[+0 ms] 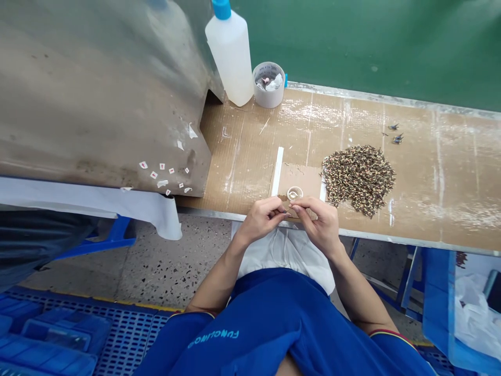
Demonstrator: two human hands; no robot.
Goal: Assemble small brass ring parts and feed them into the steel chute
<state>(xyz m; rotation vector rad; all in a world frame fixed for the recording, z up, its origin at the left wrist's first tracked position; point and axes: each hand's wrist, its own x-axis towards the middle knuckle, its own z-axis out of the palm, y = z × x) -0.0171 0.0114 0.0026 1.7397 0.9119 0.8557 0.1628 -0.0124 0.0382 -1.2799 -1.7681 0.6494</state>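
My left hand point(261, 219) and my right hand point(316, 222) meet at the near edge of a cardboard-covered bench point(422, 177). Their fingertips pinch a small dark item point(287, 212), too small to name. Just beyond them, a clear plastic ring point(295, 193) rests on a brown cardboard square point(301, 178). A white strip point(277, 171) runs along the square's left side. To the right lies a heap of small speckled brown-and-cream pieces point(359, 179). A few dark pieces point(397, 138) sit beyond the heap.
A blue-capped plastic bottle point(230, 57) and a grey cup holding white scraps point(269, 84) stand at the bench's back. A scuffed metal panel point(117, 94) with small red-marked labels point(164, 175) rises at left. A green wall point(371, 36) lies behind. Blue crates point(50, 339) sit on the floor below.
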